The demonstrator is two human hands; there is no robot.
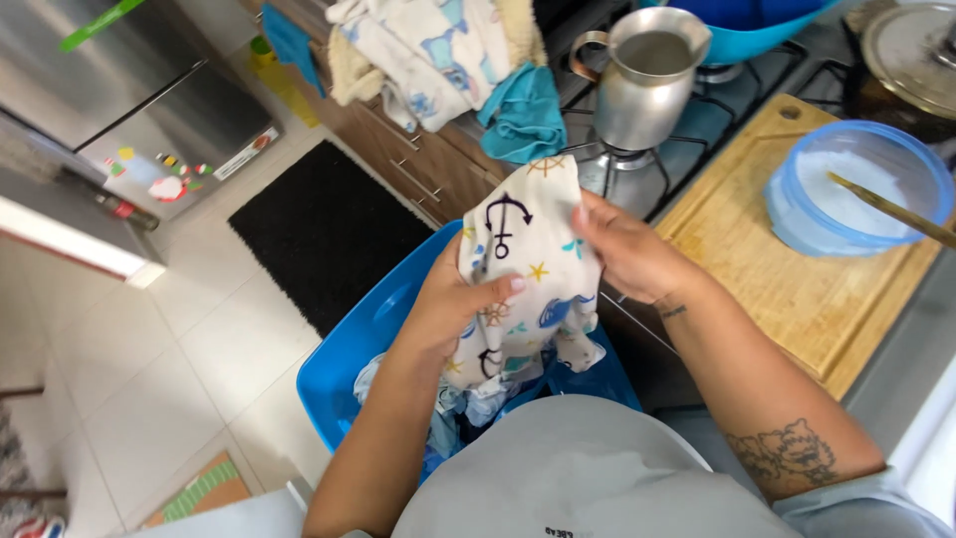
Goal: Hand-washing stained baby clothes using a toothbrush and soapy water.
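Both of my hands grip a small white cloth (526,249) printed with anchors, stars and ship wheels. My left hand (453,304) clasps its lower left side. My right hand (627,249) pinches its upper right edge. The cloth hangs above a blue plastic basket (363,344) holding more crumpled laundry (468,408).
A stove (732,95) with a metal pitcher (642,75) stands ahead. A wooden cutting board (767,269) carries a blue-rimmed bowl (861,189) with a stick in it. Folded cloths (438,50) lie on the counter. A black mat (324,229) and a fridge (129,90) are left.
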